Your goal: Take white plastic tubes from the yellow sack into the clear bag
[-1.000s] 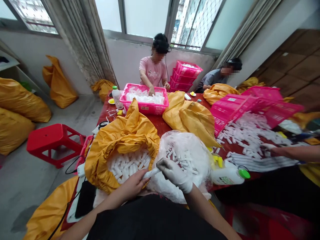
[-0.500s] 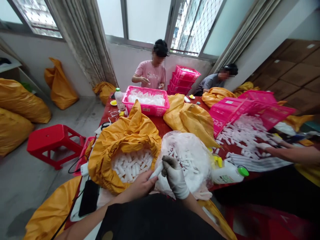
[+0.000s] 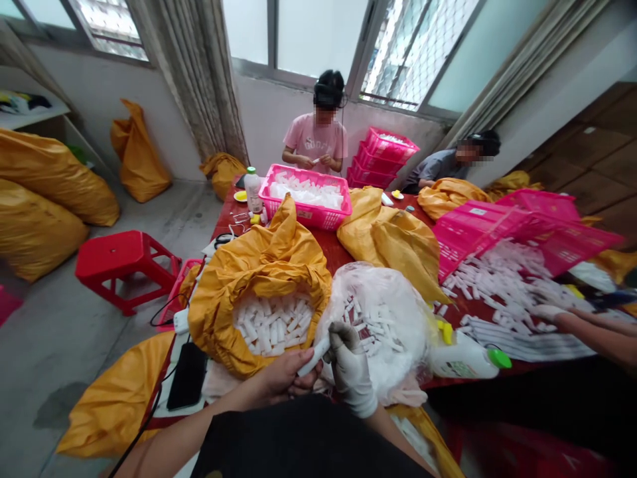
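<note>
A small white plastic tube (image 3: 315,357) slants between my two hands, low over the front of the table. My bare left hand (image 3: 286,376) grips its lower end between thumb and fingers. At the upper end, my right hand (image 3: 354,373), in a white glove with dirty grey fingertips, has its fingers pinched together on the tube. Just beyond my left hand, a yellow woven sack (image 3: 213,312) lies open, filled with white tubes (image 3: 273,325). Past my right hand, a clear plastic bag (image 3: 348,282) is spread out with more white pieces (image 3: 381,332) on it.
To the right stand a white bottle (image 3: 462,360) with a green cap and a pink basket (image 3: 478,232) with tubes spilled before it. Another pink basket (image 3: 308,214) sits ahead. A co-worker's gloved hand (image 3: 547,312) reaches in from the right. A phone (image 3: 188,376) lies left.
My view has turned slightly left, so everything sits further right. Both my hands stay on the tube. The co-worker opposite has brought both hands together around a small white piece.
</note>
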Demonstrator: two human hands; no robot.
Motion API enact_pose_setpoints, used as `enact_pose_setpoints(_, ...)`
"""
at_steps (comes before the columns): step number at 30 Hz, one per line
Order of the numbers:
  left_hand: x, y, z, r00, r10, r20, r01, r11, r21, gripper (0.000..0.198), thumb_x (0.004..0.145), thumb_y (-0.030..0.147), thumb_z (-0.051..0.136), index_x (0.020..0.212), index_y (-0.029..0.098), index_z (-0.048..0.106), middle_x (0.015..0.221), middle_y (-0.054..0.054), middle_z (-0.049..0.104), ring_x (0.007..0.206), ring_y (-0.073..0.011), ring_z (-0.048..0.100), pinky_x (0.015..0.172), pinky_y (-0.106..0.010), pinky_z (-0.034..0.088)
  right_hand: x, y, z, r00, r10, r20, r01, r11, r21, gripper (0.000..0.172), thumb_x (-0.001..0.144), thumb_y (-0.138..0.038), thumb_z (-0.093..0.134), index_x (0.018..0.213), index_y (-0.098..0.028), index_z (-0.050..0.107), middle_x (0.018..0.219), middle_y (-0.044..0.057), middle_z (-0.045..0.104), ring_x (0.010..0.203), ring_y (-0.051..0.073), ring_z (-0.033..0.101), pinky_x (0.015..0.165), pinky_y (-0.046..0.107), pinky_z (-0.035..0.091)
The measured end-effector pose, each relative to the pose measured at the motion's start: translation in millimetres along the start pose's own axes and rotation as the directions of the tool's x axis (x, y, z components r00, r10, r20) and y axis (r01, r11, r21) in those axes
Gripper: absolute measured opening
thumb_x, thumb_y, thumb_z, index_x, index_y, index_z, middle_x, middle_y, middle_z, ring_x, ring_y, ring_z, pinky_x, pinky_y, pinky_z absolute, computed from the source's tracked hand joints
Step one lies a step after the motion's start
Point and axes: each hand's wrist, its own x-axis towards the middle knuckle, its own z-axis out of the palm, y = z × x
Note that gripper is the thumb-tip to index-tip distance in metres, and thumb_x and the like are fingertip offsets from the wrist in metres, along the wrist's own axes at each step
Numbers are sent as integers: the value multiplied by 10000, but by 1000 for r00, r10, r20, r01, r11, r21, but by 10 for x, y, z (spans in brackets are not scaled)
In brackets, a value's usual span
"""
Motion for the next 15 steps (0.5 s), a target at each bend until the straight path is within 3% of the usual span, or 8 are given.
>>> enact_pose_setpoints(4, -113, -110, -113, 996, 56, -64, -54, 998, 29, 493, 748, 654, 560, 744, 167, 485, 432, 106, 307, 348, -29, 162, 363, -212, 94, -64, 246, -4, 996, -60, -66, 48, 986, -159, 338, 658, -484, 728, 859, -217, 678, 860, 42, 683, 695, 159, 600, 626, 300, 498)
enact_pose_setpoints(7, -220, -187, -203, 998, 40, -55, -36, 997, 68, 534, 707, 682, 583, 753, 156, 505, 429, 96, 340, 349, -35, 189, 354, -213, 88, -128, 408, -21, 996, -48, -77, 31, 979, -202, 364, 634, -505, 734, 841, -210, 685, 902, 68, 698, 841, 214, 626, 766, 360, 509)
enact_pose_setpoints(11, -285, -240, -191, 1000, -22, 12, 22, 999, 28, 547, 700, 699, 565, 800, 164, 505, 402, 119, 291, 325, -39, 135, 338, -207, 58, -263, 447, 35, 998, 26, -60, -33, 993, -116, 336, 682, -484, 715, 884, -221, 659, 866, 43, 677, 739, 178, 610, 700, 339, 510)
enact_pose_setpoints(15, -173, -366, -88, 999, -31, 42, 31, 999, -12, 552, 684, 740, 544, 691, 201, 426, 416, 121, 285, 312, -26, 142, 343, -191, 132, -428, 448, 97, 998, -35, -52, 28, 991, -132, 311, 683, -419, 732, 899, -218, 633, 897, 37, 664, 823, 179, 613, 780, 333, 503)
